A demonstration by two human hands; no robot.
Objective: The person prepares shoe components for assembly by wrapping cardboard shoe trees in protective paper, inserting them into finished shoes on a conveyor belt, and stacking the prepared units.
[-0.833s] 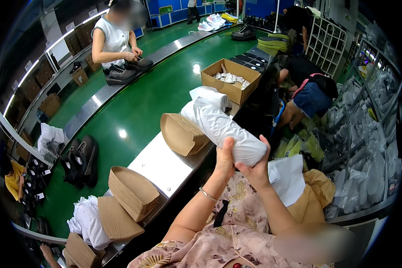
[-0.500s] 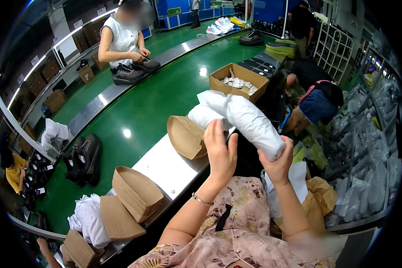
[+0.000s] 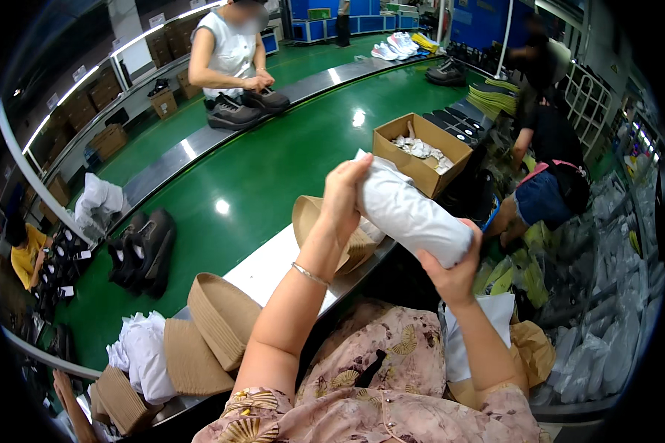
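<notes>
Both hands are holding a white paper-wrapped bundle (image 3: 410, 215) raised above the lap, tilted with its upper end toward the left. The left hand (image 3: 345, 199) is gripping the upper end, fingers closed around it. The right hand (image 3: 454, 269) is supporting the lower end from beneath, its grip wrapped against the wrapping. A stack of tan moulded trays (image 3: 340, 232) is lying on the white tabletop (image 3: 270, 269) just behind the left wrist. An open cardboard box (image 3: 421, 151) is sitting on the green conveyor belt (image 3: 258, 170) beyond the bundle. More tan tray stacks (image 3: 218, 317) are resting at the near left
</notes>
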